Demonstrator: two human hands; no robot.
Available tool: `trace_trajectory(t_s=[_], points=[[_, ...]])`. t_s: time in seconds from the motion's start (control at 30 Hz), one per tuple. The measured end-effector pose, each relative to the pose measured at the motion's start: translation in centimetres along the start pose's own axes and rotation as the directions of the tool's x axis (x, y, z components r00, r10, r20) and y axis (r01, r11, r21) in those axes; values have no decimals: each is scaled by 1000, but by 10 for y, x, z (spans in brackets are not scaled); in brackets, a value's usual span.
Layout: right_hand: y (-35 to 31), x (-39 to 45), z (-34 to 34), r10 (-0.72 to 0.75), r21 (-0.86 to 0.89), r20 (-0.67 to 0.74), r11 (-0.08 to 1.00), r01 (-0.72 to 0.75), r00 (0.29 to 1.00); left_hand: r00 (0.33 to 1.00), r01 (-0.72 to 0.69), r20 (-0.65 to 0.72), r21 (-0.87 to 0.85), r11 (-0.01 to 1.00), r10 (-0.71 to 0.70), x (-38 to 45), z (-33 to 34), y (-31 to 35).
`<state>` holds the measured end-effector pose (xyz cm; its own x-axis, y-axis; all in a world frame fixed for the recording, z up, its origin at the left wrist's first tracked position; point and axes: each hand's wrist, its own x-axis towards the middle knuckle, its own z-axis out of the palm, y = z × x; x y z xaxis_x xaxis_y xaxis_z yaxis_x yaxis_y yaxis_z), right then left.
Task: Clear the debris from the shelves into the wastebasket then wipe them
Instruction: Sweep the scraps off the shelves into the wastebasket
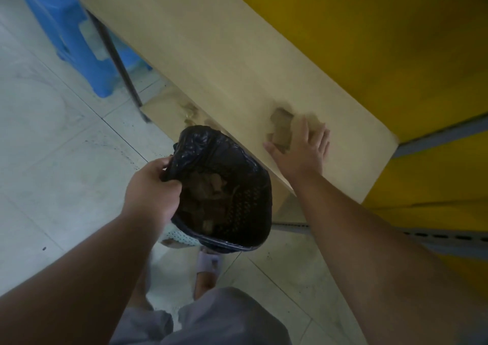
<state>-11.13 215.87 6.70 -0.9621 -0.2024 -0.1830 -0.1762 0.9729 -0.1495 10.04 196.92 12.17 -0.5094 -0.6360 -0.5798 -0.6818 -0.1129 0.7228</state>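
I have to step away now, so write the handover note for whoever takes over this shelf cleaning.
Left hand: grips the rim and black liner of the wastebasket, held just below the shelf's front edge.
Right hand: flat on the top shelf, fingers straight, against the brown debris.
Done: some brown scraps are already in the basket.
Left: push this pile over the edge into the basket; clear the scraps on the lower shelf; then wipe the shelves. No cloth is in view.
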Motion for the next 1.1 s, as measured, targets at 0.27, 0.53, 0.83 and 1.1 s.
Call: trace_trajectory(t_s=[0.27, 0.53, 0.83, 1.1], points=[[-31, 21, 9, -346, -137, 16, 928, 345, 938, 1000, 3, -14, -14, 1000, -3, -1, 9, -2], [-30, 31, 19, -390, -74, -245, 920, 384, 887, 1000, 11, -4, -67, 998, -12, 9, 13, -4], [-40, 48, 17, -577, -342, -407, 815, 468, 708, 1000, 15, 7, -38, 999, -14, 27, 19, -15], [-43, 55, -11, -175, 52, -184, 981, 187, 967, 1000, 27, -1, -54, 998, -27, 29, 19, -19]])
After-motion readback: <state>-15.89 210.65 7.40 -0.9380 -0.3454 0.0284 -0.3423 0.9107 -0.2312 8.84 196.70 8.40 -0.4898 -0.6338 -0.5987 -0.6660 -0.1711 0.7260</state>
